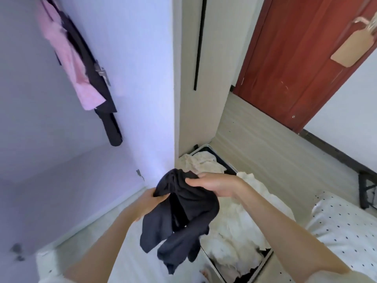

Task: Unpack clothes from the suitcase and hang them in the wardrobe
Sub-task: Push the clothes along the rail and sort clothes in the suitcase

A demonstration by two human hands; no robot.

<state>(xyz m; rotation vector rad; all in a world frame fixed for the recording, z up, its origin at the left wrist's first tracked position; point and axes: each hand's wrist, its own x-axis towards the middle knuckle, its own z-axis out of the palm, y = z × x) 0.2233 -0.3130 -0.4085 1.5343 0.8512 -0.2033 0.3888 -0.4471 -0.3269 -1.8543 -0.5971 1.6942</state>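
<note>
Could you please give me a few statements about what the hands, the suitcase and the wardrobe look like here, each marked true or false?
1. Both hands hold the dark garment. True: the left hand and the right hand each grip it.
2. The suitcase is closed. False: it lies open, with pale clothes inside.
3. A pink garment hangs in the wardrobe. True, beside a dark hanging garment.
4. The dark garment is already on a hanger. False: it hangs bunched from the hands, above the suitcase.
5. The door is white. False: it is reddish-brown.
</note>
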